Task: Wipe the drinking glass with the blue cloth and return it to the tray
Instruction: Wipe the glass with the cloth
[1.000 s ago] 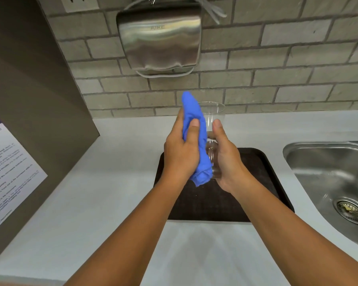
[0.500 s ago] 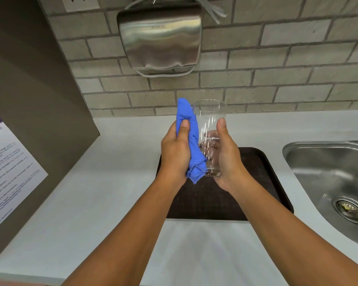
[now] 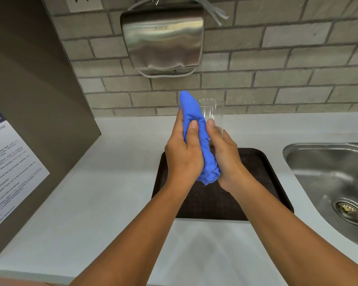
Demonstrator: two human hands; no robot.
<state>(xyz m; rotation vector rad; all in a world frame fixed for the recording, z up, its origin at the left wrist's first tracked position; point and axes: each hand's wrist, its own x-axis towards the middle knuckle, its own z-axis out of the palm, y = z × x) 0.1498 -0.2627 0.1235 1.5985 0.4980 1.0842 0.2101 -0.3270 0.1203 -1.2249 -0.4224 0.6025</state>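
A clear drinking glass (image 3: 213,112) is held upright in the air above the dark brown tray (image 3: 262,182). My right hand (image 3: 225,155) grips its lower part, so only the rim and upper wall show. My left hand (image 3: 184,153) presses a bunched blue cloth (image 3: 196,133) against the glass's left side. The cloth runs from above the rim down to below the glass's base, between my two hands.
The tray lies on a white counter (image 3: 91,203). A steel sink (image 3: 335,182) with a drain is at the right. A metal hand dryer (image 3: 163,40) hangs on the brick wall behind. At the left stands a brown panel (image 3: 29,100) with a printed notice (image 3: 6,168).
The cloth and my left hand slid back over the glass's side, covering more of it. My hands came closer together. The glass stayed above the tray.
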